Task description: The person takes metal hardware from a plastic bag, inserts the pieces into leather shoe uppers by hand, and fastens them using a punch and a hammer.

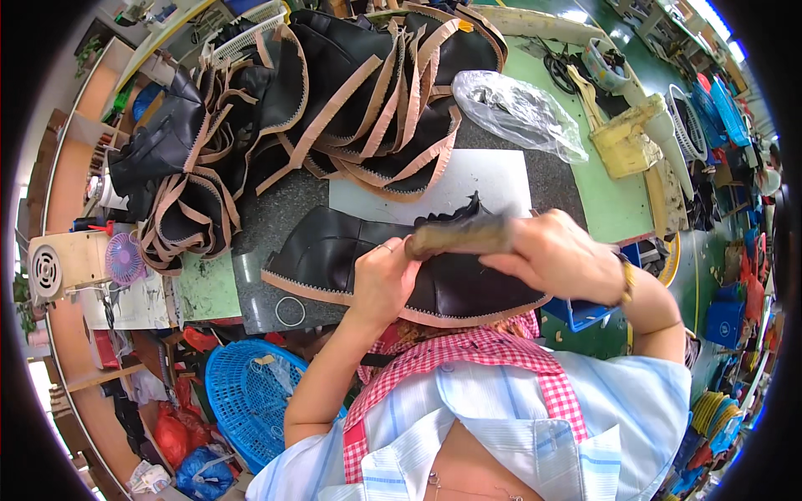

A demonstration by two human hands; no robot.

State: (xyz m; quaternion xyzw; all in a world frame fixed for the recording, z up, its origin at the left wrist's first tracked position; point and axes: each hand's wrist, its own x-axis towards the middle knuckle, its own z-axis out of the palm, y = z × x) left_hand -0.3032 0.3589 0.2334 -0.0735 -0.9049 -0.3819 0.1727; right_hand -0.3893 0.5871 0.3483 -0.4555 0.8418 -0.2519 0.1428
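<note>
My left hand (383,280) and my right hand (558,255) both grip a brown, blurred tool or rolled strip (459,236) held across a black leather piece (351,255) with a tan stitched edge. The piece lies on the dark worktop (276,221), partly over a white sheet (476,179). A ring shows on my left hand and a watch on my right wrist.
A big heap of black leather pieces with tan edging (317,92) fills the back of the table. A clear plastic bag (518,113) lies at back right, a yellow box (622,142) beyond it. A blue basket (246,388) sits at lower left, a small pink fan (125,259) at left.
</note>
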